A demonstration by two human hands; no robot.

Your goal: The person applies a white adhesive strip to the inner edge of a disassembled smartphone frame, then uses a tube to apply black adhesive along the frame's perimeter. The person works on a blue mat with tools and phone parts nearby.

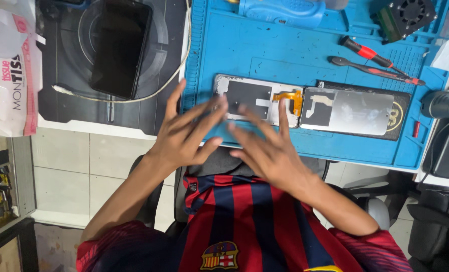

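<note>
- Hovering, your left hand (184,133) and right hand (272,151) are spreading empty fingers over the opened phone (257,100).
- Its back cover (355,111) is lying detached beside the phone; reassembly is remaining.

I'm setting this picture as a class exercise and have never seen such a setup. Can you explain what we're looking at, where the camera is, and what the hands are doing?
One picture, from a camera on the person's head, looking down. No machine: two bare hands. The left hand and right hand are spread open, blurred, holding nothing, above the near edge of a blue work mat. On the mat lies an opened phone, joined by an orange ribbon cable to its separated panel. Beyond lie a red-handled screwdriver and tweezers. Left, a second dark phone and a tissue pack.
</note>
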